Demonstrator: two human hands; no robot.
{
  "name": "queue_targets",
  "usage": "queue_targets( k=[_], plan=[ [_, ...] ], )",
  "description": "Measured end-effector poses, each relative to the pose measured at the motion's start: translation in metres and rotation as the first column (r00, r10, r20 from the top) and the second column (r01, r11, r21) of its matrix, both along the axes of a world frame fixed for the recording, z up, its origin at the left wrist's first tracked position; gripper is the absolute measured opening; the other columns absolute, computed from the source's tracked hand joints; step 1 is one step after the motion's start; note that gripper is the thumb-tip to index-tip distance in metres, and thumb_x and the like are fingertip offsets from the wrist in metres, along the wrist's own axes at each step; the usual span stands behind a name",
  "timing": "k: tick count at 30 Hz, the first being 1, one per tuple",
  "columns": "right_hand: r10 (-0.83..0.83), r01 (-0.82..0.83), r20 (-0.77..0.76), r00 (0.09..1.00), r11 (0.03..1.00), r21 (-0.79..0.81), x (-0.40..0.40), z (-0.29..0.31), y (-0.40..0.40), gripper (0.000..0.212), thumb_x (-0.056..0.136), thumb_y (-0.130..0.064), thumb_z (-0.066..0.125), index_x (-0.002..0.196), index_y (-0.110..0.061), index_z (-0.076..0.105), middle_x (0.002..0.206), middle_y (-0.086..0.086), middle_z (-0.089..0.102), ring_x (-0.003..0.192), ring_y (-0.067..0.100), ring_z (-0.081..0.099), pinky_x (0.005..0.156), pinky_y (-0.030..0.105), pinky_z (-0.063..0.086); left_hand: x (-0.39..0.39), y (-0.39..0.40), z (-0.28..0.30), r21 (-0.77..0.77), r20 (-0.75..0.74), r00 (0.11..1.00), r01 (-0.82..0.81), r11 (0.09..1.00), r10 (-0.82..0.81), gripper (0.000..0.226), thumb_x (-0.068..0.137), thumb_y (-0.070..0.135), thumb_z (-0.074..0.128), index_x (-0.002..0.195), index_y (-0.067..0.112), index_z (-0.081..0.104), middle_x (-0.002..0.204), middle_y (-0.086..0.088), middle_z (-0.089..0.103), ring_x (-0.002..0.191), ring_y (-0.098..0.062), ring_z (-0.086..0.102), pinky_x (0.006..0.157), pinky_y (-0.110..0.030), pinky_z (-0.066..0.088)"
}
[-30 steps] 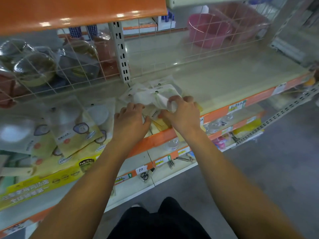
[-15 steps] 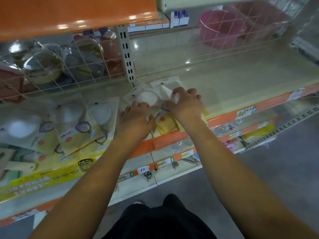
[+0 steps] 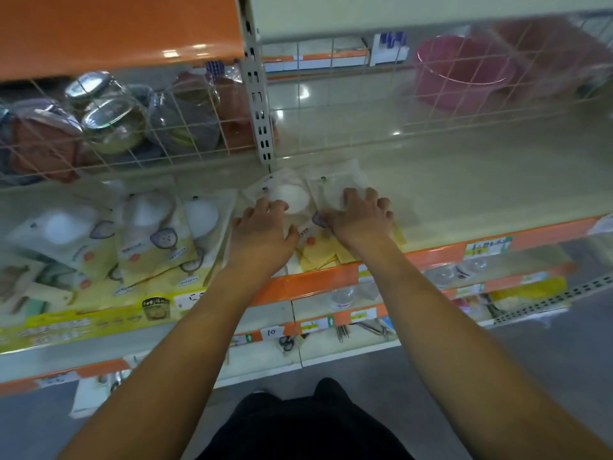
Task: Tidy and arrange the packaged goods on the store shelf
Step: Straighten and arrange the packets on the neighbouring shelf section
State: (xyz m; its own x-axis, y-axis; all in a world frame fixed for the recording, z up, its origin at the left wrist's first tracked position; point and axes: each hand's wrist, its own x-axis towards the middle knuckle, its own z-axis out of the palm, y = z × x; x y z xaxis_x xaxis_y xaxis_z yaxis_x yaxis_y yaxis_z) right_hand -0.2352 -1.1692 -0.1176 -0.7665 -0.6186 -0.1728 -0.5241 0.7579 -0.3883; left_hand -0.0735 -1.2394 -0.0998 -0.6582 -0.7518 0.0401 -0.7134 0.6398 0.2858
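Note:
Flat white-and-yellow packets lie on the cream shelf (image 3: pixel 464 194). My left hand (image 3: pixel 262 227) rests palm down on one packet (image 3: pixel 288 194) with a white round item showing through it. My right hand (image 3: pixel 358 214) presses with spread, bent fingers on the neighbouring packet (image 3: pixel 335 184). Both packets lie side by side near the shelf's upright post (image 3: pixel 258 104). Several more packets of the same kind (image 3: pixel 149 234) overlap in a loose row to the left.
A wire grid (image 3: pixel 348 104) backs the shelf; jars (image 3: pixel 109 111) and a pink basin (image 3: pixel 464 71) sit behind it. The orange shelf edge (image 3: pixel 441 250) carries price tags. Lower shelves (image 3: pixel 331 330) hold small tools and bottles. The shelf stretch right of my hands is bare.
Both hands moved slightly back on the shelf. The right hand went from pinching the packet's top to pressing flat on it. The two packets now lie flatter, side by side.

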Motion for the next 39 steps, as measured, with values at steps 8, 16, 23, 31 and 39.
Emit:
queue_targets(
  k=[8,16,23,31,39],
  plan=[
    [0.226,-0.235,-0.064,0.972,0.931,-0.279,0.026,0.020,-0.015,0.055,0.088,-0.048,0.057,0.137,-0.025,0.047,0.145,0.005,0.039,0.132,0.032,0.036,0.105,0.045,0.034,0.024,0.000,0.010,-0.069,-0.070,0.987,-0.147,0.987,0.142,0.045,0.092,0.039,0.050,0.131,0.018,0.048,0.128,-0.008,0.049,0.112,-0.032,0.051,0.089,-0.042,0.040],
    [0.491,-0.489,-0.089,0.866,0.799,-0.349,0.107,0.031,-0.050,0.045,0.089,-0.044,0.058,0.131,-0.026,0.052,0.137,0.002,0.047,0.124,0.029,0.045,0.098,0.041,0.041,0.100,0.001,0.016,-0.106,-0.087,0.933,-0.358,0.928,0.350,0.043,0.086,0.033,0.055,0.124,0.013,0.055,0.122,-0.014,0.055,0.106,-0.038,0.057,0.084,-0.048,0.048],
    [0.624,-0.614,-0.112,0.773,0.693,-0.377,0.187,0.029,-0.072,0.038,0.090,-0.044,0.057,0.123,-0.026,0.057,0.128,0.004,0.053,0.119,0.031,0.048,0.093,0.039,0.043,0.179,0.000,0.013,-0.093,-0.058,0.839,-0.544,0.834,0.541,0.042,0.089,0.037,0.053,0.127,0.019,0.052,0.127,-0.008,0.053,0.112,-0.034,0.053,0.088,-0.046,0.043],
    [0.633,-0.643,-0.133,0.763,0.720,-0.261,0.246,0.027,-0.096,0.047,0.091,-0.045,0.055,0.132,-0.025,0.051,0.134,0.004,0.048,0.121,0.031,0.045,0.094,0.040,0.041,0.242,-0.024,0.005,-0.060,-0.099,0.841,-0.539,0.840,0.532,0.042,0.090,0.040,0.051,0.127,0.020,0.051,0.124,-0.006,0.054,0.111,-0.031,0.053,0.088,-0.045,0.042],
    [0.524,-0.544,-0.151,0.838,0.821,-0.173,0.282,0.021,-0.119,0.046,0.091,-0.045,0.055,0.133,-0.027,0.051,0.136,0.004,0.046,0.123,0.033,0.044,0.098,0.044,0.041,0.285,-0.063,0.000,0.002,-0.146,0.883,-0.451,0.892,0.447,0.041,0.091,0.038,0.051,0.128,0.020,0.052,0.126,-0.007,0.055,0.113,-0.032,0.052,0.093,-0.045,0.040]
  ],
)
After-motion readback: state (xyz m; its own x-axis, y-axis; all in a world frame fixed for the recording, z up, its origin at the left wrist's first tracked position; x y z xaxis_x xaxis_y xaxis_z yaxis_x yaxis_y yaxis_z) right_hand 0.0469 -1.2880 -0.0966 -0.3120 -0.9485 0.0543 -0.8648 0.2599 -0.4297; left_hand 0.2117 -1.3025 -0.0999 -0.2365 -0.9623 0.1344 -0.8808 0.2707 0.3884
